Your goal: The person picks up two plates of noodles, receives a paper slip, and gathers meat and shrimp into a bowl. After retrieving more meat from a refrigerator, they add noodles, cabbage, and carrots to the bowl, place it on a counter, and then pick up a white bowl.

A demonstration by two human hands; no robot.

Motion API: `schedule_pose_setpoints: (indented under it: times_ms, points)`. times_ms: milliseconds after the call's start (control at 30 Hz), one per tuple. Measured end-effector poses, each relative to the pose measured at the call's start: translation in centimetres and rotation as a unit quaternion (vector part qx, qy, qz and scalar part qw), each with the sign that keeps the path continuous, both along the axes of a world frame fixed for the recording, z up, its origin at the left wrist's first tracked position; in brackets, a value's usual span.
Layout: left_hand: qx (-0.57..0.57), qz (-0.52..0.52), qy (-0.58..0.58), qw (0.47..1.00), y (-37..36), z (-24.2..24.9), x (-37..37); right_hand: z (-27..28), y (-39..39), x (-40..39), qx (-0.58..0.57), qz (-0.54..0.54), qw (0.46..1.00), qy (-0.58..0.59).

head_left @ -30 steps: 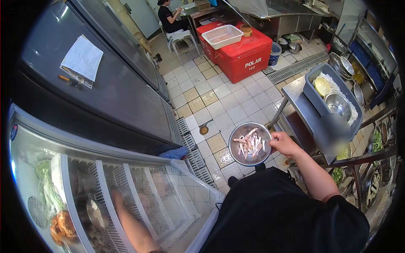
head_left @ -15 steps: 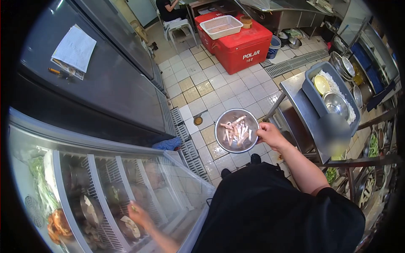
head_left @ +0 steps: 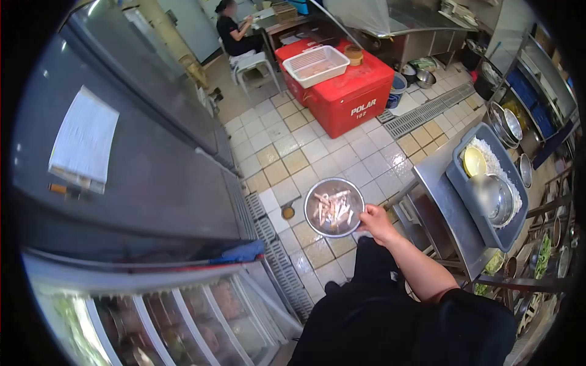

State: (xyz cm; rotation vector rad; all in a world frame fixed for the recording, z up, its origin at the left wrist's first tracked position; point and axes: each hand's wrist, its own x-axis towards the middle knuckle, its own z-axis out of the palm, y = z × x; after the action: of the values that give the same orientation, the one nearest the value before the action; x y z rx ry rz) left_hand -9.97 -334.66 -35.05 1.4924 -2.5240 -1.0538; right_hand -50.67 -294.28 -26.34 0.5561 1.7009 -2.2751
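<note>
My right hand (head_left: 378, 224) grips the rim of a round metal bowl (head_left: 312, 227), with fingers closed at its right edge. The bowl hangs over the tiled floor in front of my body. Pale, pinkish strips of food (head_left: 333, 207) lie loosely in the bottom of it. Below and to the left is an upright fridge (head_left: 177, 268) with several racks (head_left: 149, 329) of food visible inside. My left hand is out of view.
A grey cabinet (head_left: 140, 140) with papers (head_left: 85, 137) rises on the left. Ahead stands a red cooler (head_left: 348, 97) bearing a white basket (head_left: 317, 78). A seated person (head_left: 235, 33) is behind it. On the right, a metal table (head_left: 448, 207) carries a grey tub (head_left: 473, 210) of rice and bowls.
My left hand has left the fridge racks and gone out of view. The view has tilted up and shifted, so the fridge sits lower. The bowl stays in my right hand.
</note>
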Motion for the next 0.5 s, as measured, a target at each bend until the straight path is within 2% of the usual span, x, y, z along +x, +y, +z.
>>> schedule_pose_setpoints:
  times_ms: [100, 267, 433, 500]
  points:
    - [0.047, -0.014, -0.036, 0.998, 1.2, -1.6, -5.7, -1.8, 3.3, -2.8, 0.026, 0.004, 0.999, -0.038]
    - [0.105, -0.044, -0.061, 0.992, 3.2, -2.6, -17.1, -2.1, 9.2, -11.5, 0.029, 0.005, 0.999, -0.023]
    - [0.162, -0.106, -0.031, 0.981, 1.7, -3.0, -30.8, 0.9, 13.6, -22.6, 0.019, -0.017, 1.000, -0.001]
    - [0.233, -0.115, 0.005, 0.966, 0.4, -2.8, -37.2, 2.7, 14.7, -26.7, 0.037, -0.009, 0.998, 0.055]
